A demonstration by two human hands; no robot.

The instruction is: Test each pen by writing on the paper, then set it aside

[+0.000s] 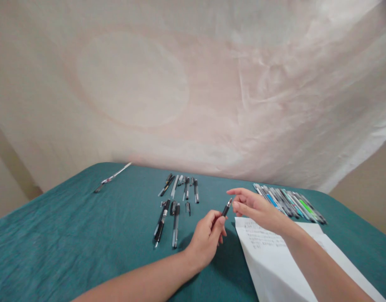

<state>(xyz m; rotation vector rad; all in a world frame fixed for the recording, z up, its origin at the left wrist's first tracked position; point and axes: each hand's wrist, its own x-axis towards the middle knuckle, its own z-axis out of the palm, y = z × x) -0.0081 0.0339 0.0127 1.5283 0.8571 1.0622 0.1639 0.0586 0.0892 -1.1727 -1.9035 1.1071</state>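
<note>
My left hand (pixel 207 235) is closed around a pen (pixel 226 208), whose uncapped metal tip points up and to the right. Most of the barrel is hidden in the palm. Close by that tip is my right hand (pixel 254 208), its index finger stretched out and the thumb apart from it, with nothing visible between them. Below the right hand lies a white sheet of paper (pixel 259 268) with handwriting near its top. Left of my left hand, clear-barrelled black pens (pixel 176 226) and a small loose cap (pixel 188 208) lie on the cloth.
Further back lies another group of pens and caps (pixel 187 188). A dense row of many pens (pixel 289 202) sits behind the paper at the right. At the far left is a pen-like item (pixel 109 179) with a white end. A green cloth (pixel 86 239) covers the table, backed by a pale sheet (pixel 180 84).
</note>
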